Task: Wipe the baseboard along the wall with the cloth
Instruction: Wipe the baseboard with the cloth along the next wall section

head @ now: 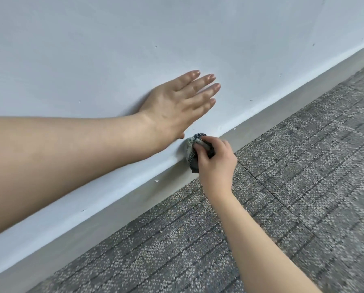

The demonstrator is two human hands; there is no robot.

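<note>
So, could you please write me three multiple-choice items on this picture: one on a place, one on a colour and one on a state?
1. Where is the cloth?
A. in a bucket
B. against the baseboard
C. on a table

2. What colour is the carpet?
A. grey
B. red
C. green

3. How is the left hand?
A. curled in a fist
B. gripping the cloth
C. flat and open on the wall

Answers:
1 B: the right hand grips the cloth and holds it to the baseboard.
2 A: the floor shows grey speckled pile.
3 C: its straight fingers lie on the wall.
</note>
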